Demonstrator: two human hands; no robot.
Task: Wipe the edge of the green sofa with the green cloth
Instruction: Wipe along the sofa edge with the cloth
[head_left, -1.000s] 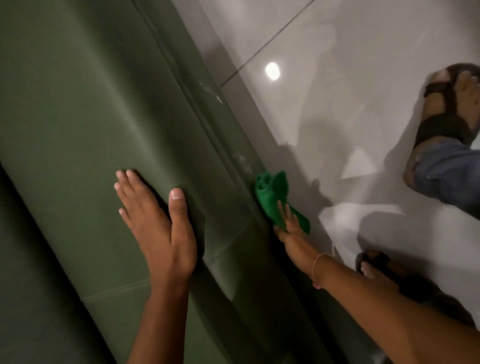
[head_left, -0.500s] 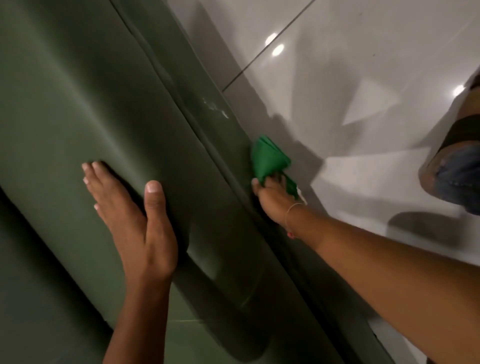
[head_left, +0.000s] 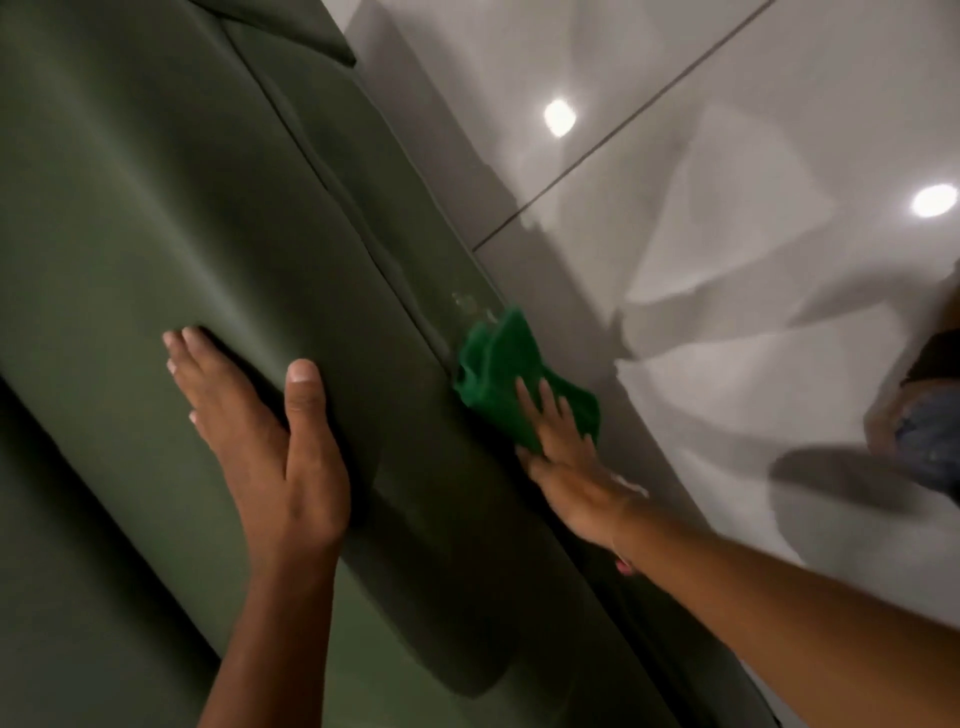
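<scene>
Under the spread fingers (head_left: 545, 410) of the right hand (head_left: 571, 467), the green cloth (head_left: 498, 374) lies crumpled against the green sofa (head_left: 208, 208) edge — soft, light, likely to bunch; press flat. Left hand (head_left: 270, 447) rests flat, fingers together.

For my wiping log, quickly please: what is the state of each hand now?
Left hand: open, flat on the green sofa, holding nothing.
Right hand: open, fingers spread, pressing the green cloth against the sofa's edge.
</scene>
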